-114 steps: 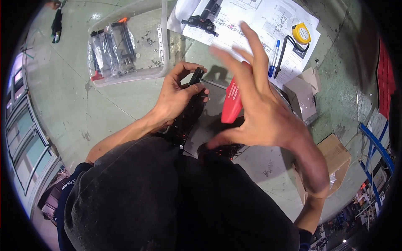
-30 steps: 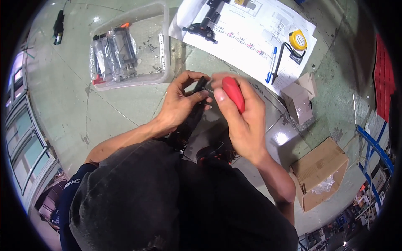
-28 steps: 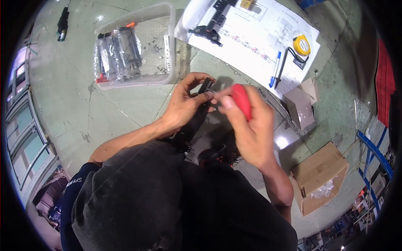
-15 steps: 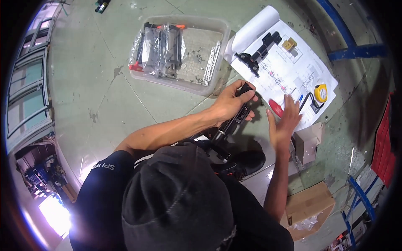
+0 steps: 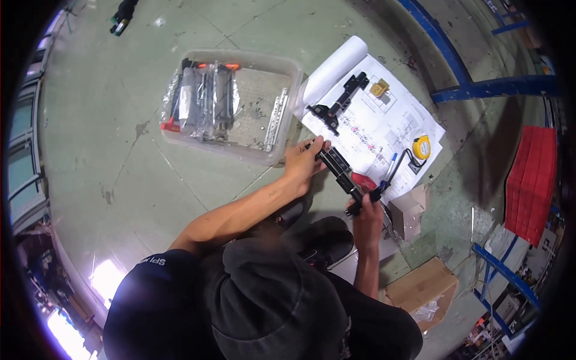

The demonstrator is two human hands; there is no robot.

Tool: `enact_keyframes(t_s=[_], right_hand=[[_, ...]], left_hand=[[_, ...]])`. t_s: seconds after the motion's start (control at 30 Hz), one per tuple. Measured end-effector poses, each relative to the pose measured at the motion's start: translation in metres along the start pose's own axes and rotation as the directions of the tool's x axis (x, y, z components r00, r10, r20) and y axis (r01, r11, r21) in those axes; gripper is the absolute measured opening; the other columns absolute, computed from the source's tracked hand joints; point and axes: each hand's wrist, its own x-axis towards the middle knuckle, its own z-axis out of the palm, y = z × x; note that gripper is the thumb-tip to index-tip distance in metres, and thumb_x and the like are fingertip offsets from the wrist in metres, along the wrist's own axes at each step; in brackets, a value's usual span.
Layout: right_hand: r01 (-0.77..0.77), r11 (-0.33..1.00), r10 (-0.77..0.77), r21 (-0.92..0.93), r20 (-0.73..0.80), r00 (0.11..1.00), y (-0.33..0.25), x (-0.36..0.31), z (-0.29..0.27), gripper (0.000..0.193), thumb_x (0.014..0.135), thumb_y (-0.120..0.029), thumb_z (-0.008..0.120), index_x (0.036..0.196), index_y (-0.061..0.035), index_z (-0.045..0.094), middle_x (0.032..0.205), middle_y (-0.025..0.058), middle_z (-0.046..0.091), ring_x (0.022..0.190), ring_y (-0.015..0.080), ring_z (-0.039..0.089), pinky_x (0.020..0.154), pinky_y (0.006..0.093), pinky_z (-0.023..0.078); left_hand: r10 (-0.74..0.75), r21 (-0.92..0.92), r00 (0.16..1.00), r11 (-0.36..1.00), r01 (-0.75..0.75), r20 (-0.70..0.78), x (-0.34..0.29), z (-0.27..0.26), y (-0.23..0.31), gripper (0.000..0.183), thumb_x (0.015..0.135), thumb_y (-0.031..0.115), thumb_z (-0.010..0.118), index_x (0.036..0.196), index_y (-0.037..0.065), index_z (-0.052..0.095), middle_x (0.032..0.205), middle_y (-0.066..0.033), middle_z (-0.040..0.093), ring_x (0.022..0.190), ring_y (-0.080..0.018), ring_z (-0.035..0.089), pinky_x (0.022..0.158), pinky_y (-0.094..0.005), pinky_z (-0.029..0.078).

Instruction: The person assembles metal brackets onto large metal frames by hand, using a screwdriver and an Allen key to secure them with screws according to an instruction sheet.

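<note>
A long black metal part (image 5: 337, 168), with slots and a round rod section, slants between my hands. My left hand (image 5: 302, 165) is closed around its far left end, thumb on top. At its lower right end my right hand (image 5: 366, 221) grips a black crosspiece. A similar black assembly (image 5: 343, 99) lies on the drawing sheets (image 5: 375, 123), just beyond. Close to my right fingers, a red-handled tool (image 5: 362, 179) rests partly behind the part. Beside it are a blue-and-white pen (image 5: 393, 161) and a thin black tool (image 5: 396, 171) whose kind I cannot make out.
A clear plastic bin (image 5: 255, 157) holds bagged dark parts, small screws and perforated white strips. On the sheets sit a brass-coloured block (image 5: 379, 89) and a yellow tape measure (image 5: 421, 147). Cardboard boxes (image 5: 417, 285) stand at right, near blue steel frames (image 5: 480, 90) and a red panel (image 5: 528, 186).
My right hand, spread and apart from the part before, now grips its lower end. The part has turned to slant down to the right. The whole view has shifted.
</note>
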Motion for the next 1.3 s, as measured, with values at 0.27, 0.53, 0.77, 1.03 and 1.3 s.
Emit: enact_keyframes(t_s=[0.27,0.53,0.77,1.03,1.3], right_hand=[[0.173,0.875,-0.21,-0.452,-0.033,0.977,-0.078,0.15,-0.055,0.03,0.088,-0.032,0.067,0.077,-0.0042,0.067,0.068,-0.0068,0.049,0.064,0.0045,0.039,0.057,0.0234,0.031],[0.041,0.889,-0.047,-0.455,-0.001,0.999,-0.082,0.229,-0.048,0.031,0.092,-0.036,0.063,0.083,-0.0065,0.067,0.071,-0.005,0.055,0.065,0.0054,0.044,0.06,0.0221,0.033],[0.134,0.75,-0.123,-0.647,0.062,0.99,-0.073,0.217,-0.057,0.039,0.086,-0.042,0.065,0.087,-0.0032,0.062,0.07,0.0016,0.059,0.064,0.0106,0.052,0.059,0.0269,0.041],[0.348,0.69,-0.346,-0.634,0.133,0.929,-0.083,0.186,-0.025,0.039,0.087,-0.036,0.065,0.084,0.0021,0.061,0.064,0.0132,0.062,0.061,0.0268,0.062,0.061,0.0383,0.047],[0.321,0.5,-0.34,-0.805,0.159,0.927,-0.083,0.175,-0.015,0.047,0.091,-0.044,0.056,0.085,0.0019,0.059,0.072,0.0219,0.063,0.072,0.0384,0.061,0.067,0.0467,0.046]], left_hand=[[-0.396,0.263,0.88,0.907,0.329,0.262,0.018,0.011,-0.023,0.025,0.087,0.015,0.071,0.099,-0.004,0.06,0.098,-0.0098,0.065,0.088,-0.0157,0.066,0.077,-0.0242,0.057],[-0.048,0.145,0.983,0.989,0.022,0.178,0.056,0.049,-0.039,0.03,0.085,0.011,0.073,0.103,-0.008,0.058,0.088,-0.0128,0.065,0.077,-0.0176,0.067,0.068,-0.0233,0.057],[-0.17,0.589,0.882,0.796,-0.14,0.439,0.04,0.057,-0.043,0.033,0.091,0.029,0.066,0.094,-0.004,0.06,0.068,-0.0055,0.061,0.054,-0.0075,0.056,0.046,-0.0229,0.043],[-0.251,0.638,0.902,0.769,-0.035,0.352,0.035,0.055,-0.046,0.058,0.096,0.054,0.046,0.085,0.001,0.065,0.058,-0.0008,0.052,0.042,-0.0072,0.048,0.034,-0.0228,0.037],[-0.036,0.729,0.828,0.498,-0.47,0.559,0.04,0.027,-0.046,0.022,0.085,0.018,0.069,0.093,-0.002,0.064,0.056,-0.0062,0.056,0.047,-0.0122,0.054,0.042,-0.0304,0.045]])
